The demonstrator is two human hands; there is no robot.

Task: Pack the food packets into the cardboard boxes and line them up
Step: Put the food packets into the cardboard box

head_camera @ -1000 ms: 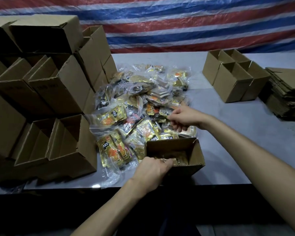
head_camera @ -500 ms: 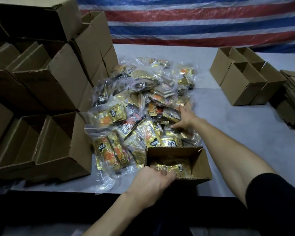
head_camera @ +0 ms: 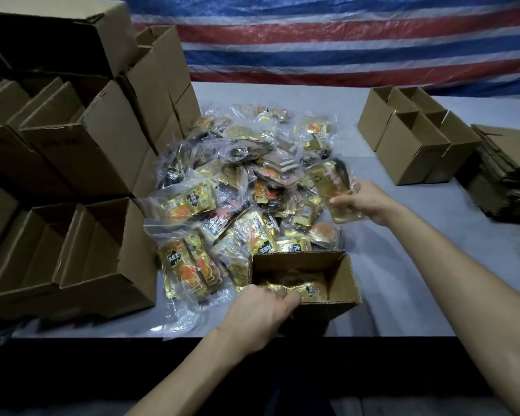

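Head camera, looking down on the table (head_camera: pixel 403 280). The right hand (head_camera: pixel 364 202) is over the right edge of the pile of food packets (head_camera: pixel 237 181). Its thumb and curled fingers pinch a gold packet (head_camera: pixel 332 190) by the lower right side. That packet is tilted and lifted off the pile.

At the near edge, the left hand (head_camera: pixel 261 313) grips the near wall of the small cardboard box (head_camera: pixel 345 280), with the fingers curled over the rim and down into the opening. The box stands upright with its top open, just in front of the pile, and its far wall is right against the nearest packets. One packed packet (head_camera: pixel 300 291) lies flat inside on the bottom. The left fingertips may be touching it, but blur there makes it hard to tell.

On the left, two open boxes (head_camera: pixel 102 265) stand side by side close to the pile, and behind them rises a stack of boxes (head_camera: pixel 87 151), some lying on their sides. Far right, well apart from the pile, four open boxes (head_camera: pixel 409 145) sit in a tight two-by-two block. Just beside them is a heap of flattened cardboard (head_camera: pixel 511 175). A red, white and blue striped tarp (head_camera: pixel 342 40) hangs behind the table.
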